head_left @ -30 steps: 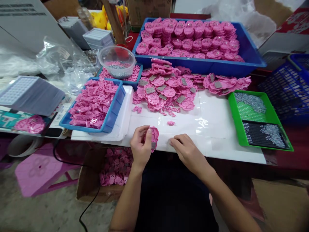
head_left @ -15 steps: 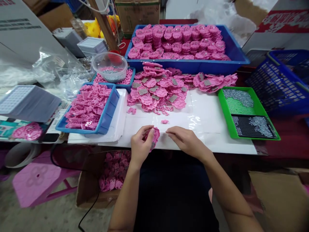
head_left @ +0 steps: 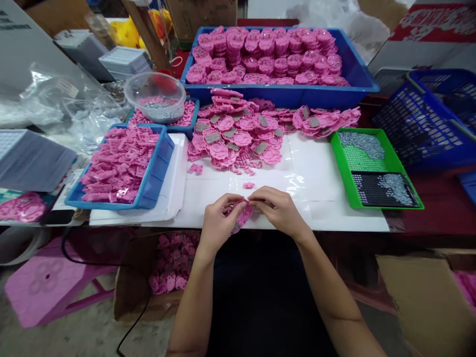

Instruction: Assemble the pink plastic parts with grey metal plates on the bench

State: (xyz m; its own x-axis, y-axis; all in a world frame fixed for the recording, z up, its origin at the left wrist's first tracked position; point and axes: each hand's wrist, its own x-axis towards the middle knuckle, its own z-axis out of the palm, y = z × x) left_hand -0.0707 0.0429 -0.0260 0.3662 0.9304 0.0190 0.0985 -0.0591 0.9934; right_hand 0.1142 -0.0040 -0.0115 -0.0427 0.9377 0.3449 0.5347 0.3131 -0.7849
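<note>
At the near edge of the tabletop [head_left: 334,218], the left hand [head_left: 217,225] curls around a flat, rounded pink plastic piece [head_left: 242,215], fingers closed on its left side. The right hand [head_left: 277,210] meets it from the other side, thumb and forefinger pinched narrow at the piece's top edge, so both hands grip the same part just above the tabletop's front edge. A glossy white sheet [head_left: 316,171] covers the surface here and shines with glare.

Just beyond the hands lies one small loose pink bit [head_left: 248,185]. Further toward the middle of the tabletop spreads a heap of pink round pieces [head_left: 238,136], many carrying a small grey rectangular plate. Along the far edge sits a large blue plastic bin [head_left: 357,64] packed with neat stacks of similar pink discs.

Toward the left edge, a shallow blue tray [head_left: 158,166] is piled with angular pink plastic parts. Behind it a clear round bowl [head_left: 155,96] holds small grey metal bits. Toward the right edge, a green tray [head_left: 386,158] has a perforated floor, a black grid insert and a scatter of tiny silvery pieces. A blue lattice basket [head_left: 427,124] stands beyond the right corner. Below the front edge, a cardboard box [head_left: 130,297] on the floor holds more pink pieces.
</note>
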